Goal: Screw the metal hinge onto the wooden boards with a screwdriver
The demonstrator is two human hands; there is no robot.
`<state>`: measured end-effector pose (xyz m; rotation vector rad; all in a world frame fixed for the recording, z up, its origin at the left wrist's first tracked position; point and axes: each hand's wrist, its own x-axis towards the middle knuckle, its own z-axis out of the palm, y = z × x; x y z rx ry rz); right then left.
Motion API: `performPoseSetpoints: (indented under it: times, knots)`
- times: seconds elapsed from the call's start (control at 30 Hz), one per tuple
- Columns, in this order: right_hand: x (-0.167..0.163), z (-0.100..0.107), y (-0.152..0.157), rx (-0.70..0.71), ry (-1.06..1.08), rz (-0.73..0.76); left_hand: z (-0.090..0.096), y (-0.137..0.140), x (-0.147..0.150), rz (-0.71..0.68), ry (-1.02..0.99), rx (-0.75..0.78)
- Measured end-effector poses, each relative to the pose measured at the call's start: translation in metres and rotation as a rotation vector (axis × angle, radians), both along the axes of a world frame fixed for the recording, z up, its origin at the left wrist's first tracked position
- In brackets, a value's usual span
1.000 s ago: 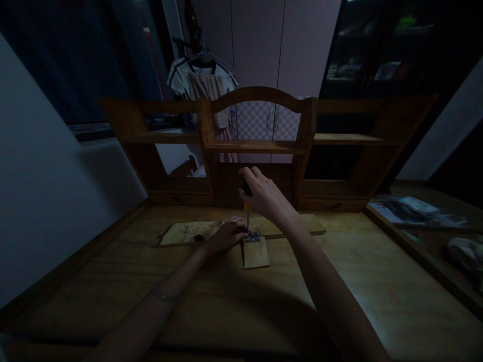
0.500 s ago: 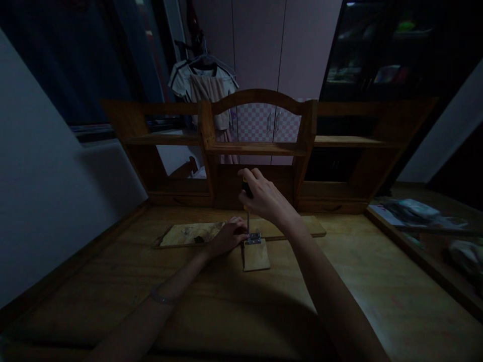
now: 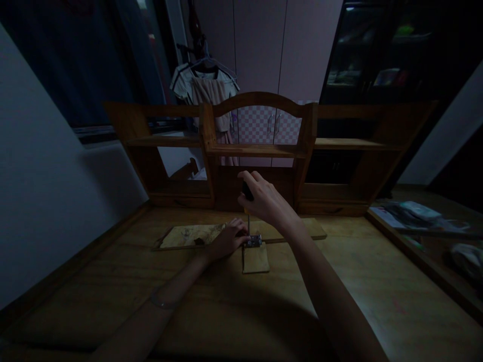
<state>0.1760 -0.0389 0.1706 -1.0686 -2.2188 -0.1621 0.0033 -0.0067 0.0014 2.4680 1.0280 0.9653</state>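
Note:
My right hand (image 3: 267, 200) is wrapped round the dark handle of a screwdriver (image 3: 247, 191), which stands upright with its shaft pointing down. The tip meets the left part of a small metal hinge (image 3: 255, 241). That hinge lies across the joint between a small square piece of wood (image 3: 256, 259) and a long narrow board (image 3: 181, 236). Close beside the screwdriver tip, my left hand (image 3: 226, 239) rests over the long board, fingers bent and pinched together at the hinge's left edge. What those fingertips hold, if anything, is too small to make out.
A wooden shelf unit (image 3: 260, 150) stands along the back of the wooden table (image 3: 370, 281). A raised ledge runs down the right, with plastic-wrapped things (image 3: 418, 211) beyond it. A white wall (image 3: 45, 191) borders the left. Clothes (image 3: 209, 90) hang behind the shelf.
The view has shifted very slightly. My right hand keeps its hold on the upright screwdriver, and my left hand stays at the hinge.

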Motion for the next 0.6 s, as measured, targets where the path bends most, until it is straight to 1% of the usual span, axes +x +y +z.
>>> performPoseSetpoints:
  times: [0.13,0.33,0.6]
  knots:
    - [-0.0004,0.0013,-0.0008,-0.006,0.009,0.005,0.0025,-0.0017,-0.0003,-0.022,0.034,0.009]
    - [-0.0013,0.0013,-0.0003,0.000,0.022,0.013,0.0023,-0.0020,0.0013,0.012,0.073,0.042]
    - [-0.0002,0.0008,0.0009,0.002,0.021,0.009,0.0053,-0.0043,0.0021,0.008,0.160,0.073]
